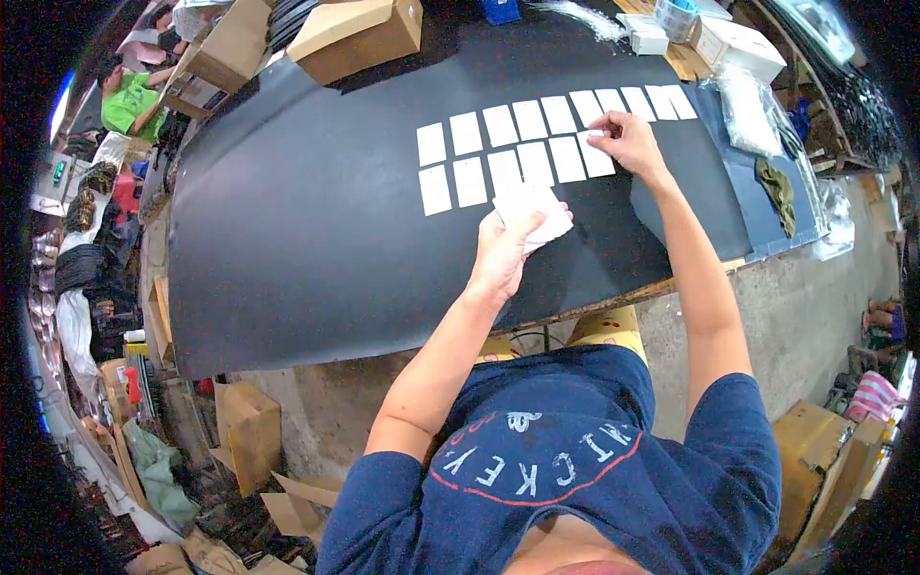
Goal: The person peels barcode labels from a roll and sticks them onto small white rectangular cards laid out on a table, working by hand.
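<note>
My left hand (505, 251) grips a stack of white cards (535, 213) above the near part of the black table. Fingers and thumb of my right hand (625, 144) are pinched at the top of a white card (599, 159) at the right end of the nearer row. Two rows of similar white cards lie on the table, with a far-row card (530, 120) among several and a near-row card (435, 191) at the left end. The held stack partly covers the middle of the near row.
The black table (287, 240) fills the middle. Cardboard boxes (356, 38) stand at its far left. At the right lie a clear plastic bag (752, 115), an olive cloth (776, 196) and a white box (738, 46). A person in a green shirt (129, 103) is at the far left.
</note>
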A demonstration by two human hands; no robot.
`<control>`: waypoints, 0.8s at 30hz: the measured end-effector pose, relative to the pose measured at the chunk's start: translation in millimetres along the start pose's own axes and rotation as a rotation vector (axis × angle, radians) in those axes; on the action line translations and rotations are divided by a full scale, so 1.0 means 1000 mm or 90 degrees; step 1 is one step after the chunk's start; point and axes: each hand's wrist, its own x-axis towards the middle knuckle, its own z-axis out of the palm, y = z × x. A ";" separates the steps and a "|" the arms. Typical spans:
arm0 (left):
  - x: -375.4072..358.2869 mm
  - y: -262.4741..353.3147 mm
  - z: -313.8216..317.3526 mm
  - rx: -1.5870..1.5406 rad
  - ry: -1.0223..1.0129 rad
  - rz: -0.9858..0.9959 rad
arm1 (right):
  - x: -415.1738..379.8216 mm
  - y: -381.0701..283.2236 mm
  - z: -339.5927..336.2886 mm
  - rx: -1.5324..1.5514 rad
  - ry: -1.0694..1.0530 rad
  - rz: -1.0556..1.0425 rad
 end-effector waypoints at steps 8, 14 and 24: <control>0.003 -0.008 0.004 0.046 0.118 0.063 | -0.019 -0.024 0.002 -0.014 0.160 -0.113; 0.013 -0.012 0.016 0.032 0.104 0.079 | -0.060 -0.052 0.002 0.338 -0.199 -0.009; 0.012 -0.019 0.016 0.016 0.013 -0.024 | -0.009 0.030 -0.048 0.181 -0.018 0.047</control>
